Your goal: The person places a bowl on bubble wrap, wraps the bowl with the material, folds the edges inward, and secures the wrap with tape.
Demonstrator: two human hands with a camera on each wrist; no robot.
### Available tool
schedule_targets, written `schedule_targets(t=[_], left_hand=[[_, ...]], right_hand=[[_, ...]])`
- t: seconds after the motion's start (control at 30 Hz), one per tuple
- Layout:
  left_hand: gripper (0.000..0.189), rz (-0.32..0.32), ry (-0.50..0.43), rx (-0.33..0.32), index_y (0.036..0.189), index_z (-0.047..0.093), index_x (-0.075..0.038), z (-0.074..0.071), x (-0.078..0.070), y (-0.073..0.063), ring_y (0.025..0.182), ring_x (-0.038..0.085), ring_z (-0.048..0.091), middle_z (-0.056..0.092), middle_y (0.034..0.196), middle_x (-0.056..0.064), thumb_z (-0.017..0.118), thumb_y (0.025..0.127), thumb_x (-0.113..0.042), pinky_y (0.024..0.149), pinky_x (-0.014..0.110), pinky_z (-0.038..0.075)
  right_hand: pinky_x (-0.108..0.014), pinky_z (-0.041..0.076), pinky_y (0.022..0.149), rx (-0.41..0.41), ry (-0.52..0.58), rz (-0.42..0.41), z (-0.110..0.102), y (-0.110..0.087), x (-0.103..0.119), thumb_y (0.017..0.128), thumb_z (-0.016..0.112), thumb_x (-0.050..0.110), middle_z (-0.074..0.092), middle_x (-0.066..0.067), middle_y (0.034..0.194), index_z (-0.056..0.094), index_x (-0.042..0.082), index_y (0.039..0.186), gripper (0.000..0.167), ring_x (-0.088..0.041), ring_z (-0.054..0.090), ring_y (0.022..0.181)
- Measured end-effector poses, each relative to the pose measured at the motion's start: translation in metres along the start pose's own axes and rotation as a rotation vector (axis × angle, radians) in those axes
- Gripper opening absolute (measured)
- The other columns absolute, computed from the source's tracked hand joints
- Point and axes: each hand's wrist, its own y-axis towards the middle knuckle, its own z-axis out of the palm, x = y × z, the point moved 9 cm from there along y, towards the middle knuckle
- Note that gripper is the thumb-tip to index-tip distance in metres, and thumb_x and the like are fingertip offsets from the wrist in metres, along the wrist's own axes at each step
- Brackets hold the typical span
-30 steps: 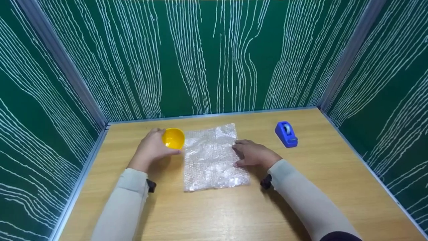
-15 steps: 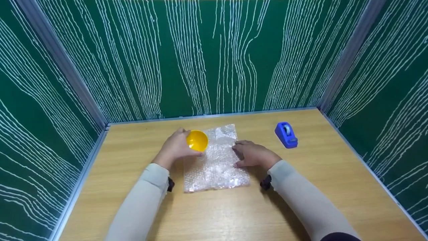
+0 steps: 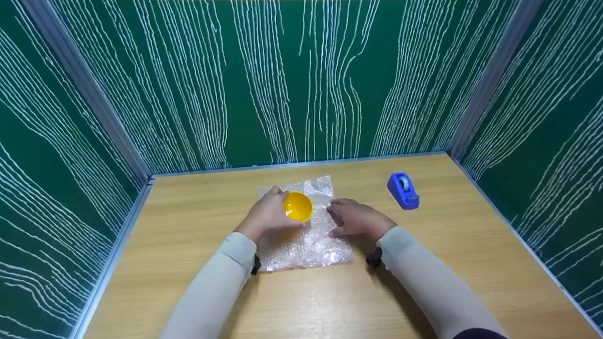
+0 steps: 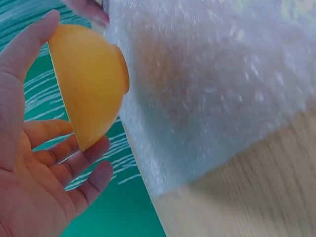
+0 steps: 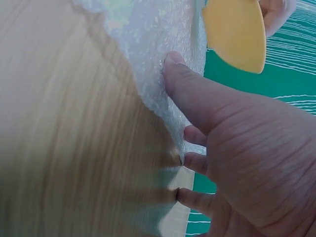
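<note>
Big green walls (image 3: 330, 117) are standing at the back and on both sides, and wavy white lines are running down them. Two grey posts (image 3: 492, 75) are standing in the back corners. A light wood bench (image 3: 301, 306) is spreading out in front of the walls. Two pale sleeves are reaching over it from the near side — the left sleeve (image 3: 212, 287) and the right sleeve (image 3: 433, 278).

A sheet of clear bubble wrap (image 3: 325, 249) is lying on the middle of the bench, and it is shining in the light. The right hand (image 3: 360, 219) is resting at the right edge of the wrap. Its grip is lying loose: the thumb is touching the sheet, and the fingers are spreading out along its edge. The left hand (image 3: 268, 214) is holding the yellow bowl (image 3: 297, 207). Its grip is pinching the rim, with the thumb going on the near side and fingers on the far side. The bowl is hanging over the middle of the wrap — just above it, by the look of the left wrist view — and its open side is facing up.

A blue tape holder (image 3: 405, 197) is sitting on the right part of the bench, near the back and apart from both hands. A small black lump (image 3: 374, 258) is sticking out under the right wrist, and a pale roll of tape (image 3: 403, 182) is sitting in the holder.
</note>
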Motion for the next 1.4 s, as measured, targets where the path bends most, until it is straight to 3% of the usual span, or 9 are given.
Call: schedule_targets(t=[0.07,0.2,0.33,0.67,0.93,1.17,1.4], left_hand=[[0.102,0.002,-0.001,0.022,0.158,0.063,-0.013,0.005,-0.002,0.001,0.124,0.029,0.065,0.058,0.153,0.006,0.104,0.074,-0.054,0.117,0.051,0.06],[0.109,-0.005,0.0,0.052,0.165,0.058,-0.013,0.014,-0.004,0.002,0.134,0.032,0.064,0.048,0.174,0.011,0.103,0.075,-0.055,0.123,0.054,0.056],[0.109,-0.017,-0.017,0.06,0.165,0.058,-0.013,0.021,-0.003,0.003,0.138,0.034,0.063,0.045,0.178,0.012,0.103,0.074,-0.053,0.125,0.054,0.055],[0.105,-0.006,-0.011,0.075,0.159,0.062,-0.011,0.019,0.002,0.001,0.123,0.028,0.065,0.059,0.148,0.006,0.105,0.074,-0.052,0.12,0.05,0.059],[0.099,0.006,-0.023,0.083,0.152,0.065,-0.01,0.015,0.005,0.001,0.118,0.029,0.065,0.06,0.141,0.007,0.105,0.073,-0.054,0.119,0.051,0.059],[0.102,-0.033,-0.074,0.117,0.162,0.06,-0.013,0.015,0.009,-0.002,0.124,0.029,0.064,0.06,0.144,0.005,0.104,0.077,-0.05,0.124,0.053,0.055],[0.1,-0.055,-0.094,0.116,0.16,0.061,-0.012,0.016,0.005,-0.001,0.126,0.031,0.063,0.061,0.145,0.006,0.106,0.077,-0.043,0.125,0.054,0.054]], right_hand=[[-0.067,0.033,0.138,-0.001,0.006,0.001,0.0,0.0,0.001,0.098,0.087,0.053,0.04,-0.007,0.185,0.049,0.028,0.173,0.088,-0.039,0.039,0.17],[-0.068,0.034,0.137,0.002,0.009,0.005,-0.001,0.0,0.003,0.097,0.088,0.053,0.04,-0.007,0.185,0.051,0.028,0.172,0.087,-0.039,0.04,0.17],[-0.068,0.035,0.136,0.004,0.025,0.013,0.0,0.001,0.003,0.096,0.089,0.053,0.041,-0.006,0.184,0.052,0.029,0.172,0.088,-0.039,0.041,0.17],[-0.066,0.035,0.136,0.009,0.013,-0.004,0.001,0.001,0.005,0.097,0.089,0.054,0.04,-0.008,0.185,0.051,0.028,0.172,0.088,-0.039,0.04,0.17],[-0.064,0.035,0.137,0.004,0.04,0.028,0.001,0.0,0.003,0.094,0.091,0.054,0.038,-0.002,0.186,0.052,0.034,0.171,0.089,-0.037,0.039,0.171],[-0.065,0.035,0.137,0.005,0.057,0.029,0.001,0.001,0.001,0.093,0.091,0.057,0.037,0.0,0.186,0.051,0.037,0.171,0.09,-0.037,0.039,0.171],[-0.068,0.034,0.137,-0.001,0.05,0.011,0.0,0.001,0.001,0.095,0.09,0.055,0.039,-0.006,0.186,0.053,0.032,0.171,0.088,-0.039,0.038,0.171]])
